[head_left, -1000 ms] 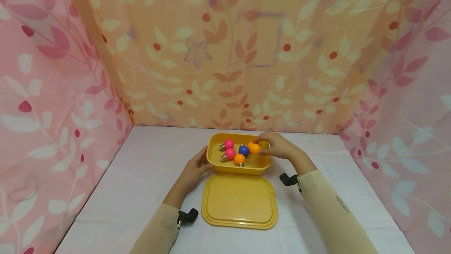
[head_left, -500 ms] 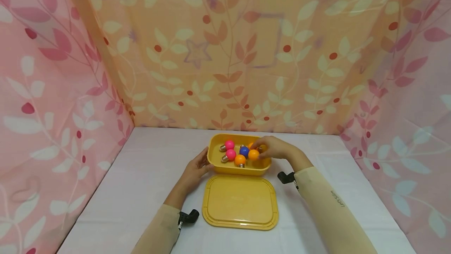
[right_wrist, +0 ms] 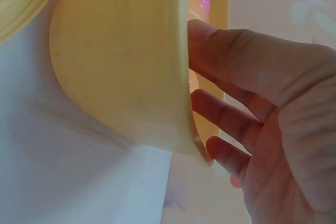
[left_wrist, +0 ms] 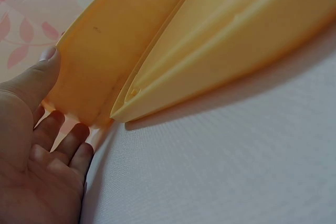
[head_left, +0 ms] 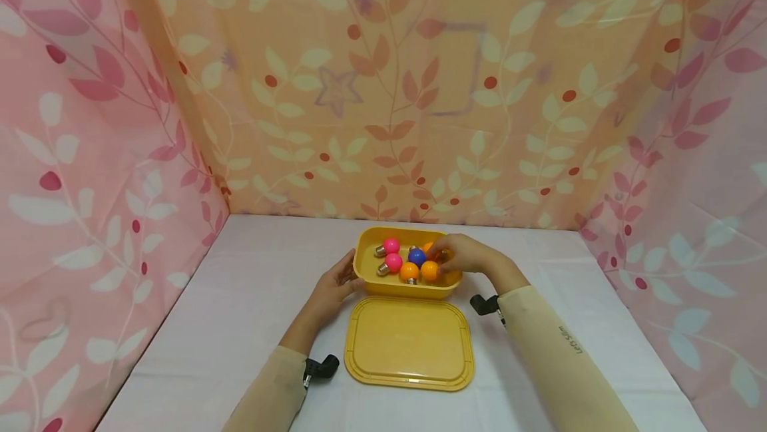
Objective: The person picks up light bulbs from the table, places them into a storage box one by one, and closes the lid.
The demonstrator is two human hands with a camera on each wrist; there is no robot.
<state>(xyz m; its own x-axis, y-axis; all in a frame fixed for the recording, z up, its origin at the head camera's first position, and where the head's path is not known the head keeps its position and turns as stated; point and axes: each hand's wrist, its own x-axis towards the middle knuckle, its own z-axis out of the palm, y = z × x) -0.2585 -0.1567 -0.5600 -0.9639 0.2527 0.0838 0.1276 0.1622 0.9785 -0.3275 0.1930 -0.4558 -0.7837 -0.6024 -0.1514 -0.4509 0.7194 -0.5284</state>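
Observation:
A yellow plastic box (head_left: 403,289) holds small round light bulbs with metal screw bases: two pink bulbs (head_left: 393,263), a blue bulb (head_left: 417,257) and orange bulbs (head_left: 409,272). Reaching over the right rim, my right hand (head_left: 470,253) pinches an orange bulb (head_left: 429,271) low in the box; another orange bulb (head_left: 427,247) lies partly hidden beneath the fingers. The box wall (right_wrist: 121,61) covers most of this grip in the right wrist view. With relaxed fingers, my left hand (head_left: 329,291) rests against the box's left front corner, its thumb touching the wall (left_wrist: 100,51).
In front of the box lies its yellow lid (head_left: 409,344), flat on the white tabletop (head_left: 252,285). Patterned cloth (head_left: 383,119) hangs behind the table and along both sides.
My right hand has lowered the orange bulb toward the front of the box, beside the other orange one, uncovering part of the bulb behind. The left hand and box have stayed put.

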